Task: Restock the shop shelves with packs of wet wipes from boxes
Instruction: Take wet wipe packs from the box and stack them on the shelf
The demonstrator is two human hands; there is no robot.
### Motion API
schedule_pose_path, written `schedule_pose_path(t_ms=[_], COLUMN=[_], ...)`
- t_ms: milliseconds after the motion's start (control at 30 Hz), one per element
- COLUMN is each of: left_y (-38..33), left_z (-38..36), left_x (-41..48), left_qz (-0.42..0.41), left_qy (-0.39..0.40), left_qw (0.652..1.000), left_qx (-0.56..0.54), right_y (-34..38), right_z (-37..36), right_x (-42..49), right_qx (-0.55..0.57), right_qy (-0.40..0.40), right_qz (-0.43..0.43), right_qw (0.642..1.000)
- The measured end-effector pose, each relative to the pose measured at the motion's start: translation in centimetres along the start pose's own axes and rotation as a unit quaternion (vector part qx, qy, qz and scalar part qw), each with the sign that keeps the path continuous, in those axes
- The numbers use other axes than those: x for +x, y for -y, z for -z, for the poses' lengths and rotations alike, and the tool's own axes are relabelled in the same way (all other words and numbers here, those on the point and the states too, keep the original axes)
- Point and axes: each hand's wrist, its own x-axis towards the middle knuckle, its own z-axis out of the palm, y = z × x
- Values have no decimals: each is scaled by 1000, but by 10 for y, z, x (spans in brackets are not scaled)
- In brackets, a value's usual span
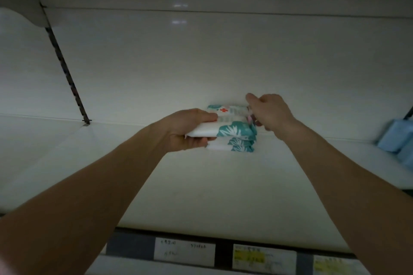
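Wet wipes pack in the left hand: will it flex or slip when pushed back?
Probably soft, not stiff: the wet wipes pack looks rounded and pillowy where the left hand grips it. Its smooth wrapper may slide over the packs stacked beneath. Lying flat, it seems unlikely to roll or tip.

A stack of wet wipe packs [232, 131] lies flat on the white shelf [201, 185], close to its back wall and a little right of centre. The packs are soft, white and oblong, each with a teal leaf print on its right end. At least 3 layers show, though blur hides the exact count. The top pack [228, 110] carries a small red cross and pale lettering. The left hand [190, 129] grips the left end of an upper pack, thumb on top and fingers beneath. The right hand [270, 111] rests, fingers curled, against the stack's upper right end; whether it grips is unclear.
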Motion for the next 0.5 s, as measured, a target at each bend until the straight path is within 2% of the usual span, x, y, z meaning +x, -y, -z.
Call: schedule_pose_path(t_ms=[67, 133, 233, 300, 500], left_y=[-7, -15, -26, -32, -33], left_z=[-5, -10, -16, -19, -25], left_x=[4, 9, 19, 28, 49], left_qz=[-19, -37, -68, -102, -153], left_qy=[-7, -5, -2, -43, -150], left_qw=[1000, 999, 997, 991, 947], left_qx=[0, 21, 42, 75, 239], right_y=[6, 7, 1, -3, -11], right_z=[8, 10, 10, 9, -7], right_x=[-9, -11, -1, 6, 28], right_qx=[83, 143, 197, 205, 101], right_qy=[128, 181, 115, 83, 30], right_qz=[-72, -89, -69, -70, -31], right_qw=[986, 969, 971, 973, 994])
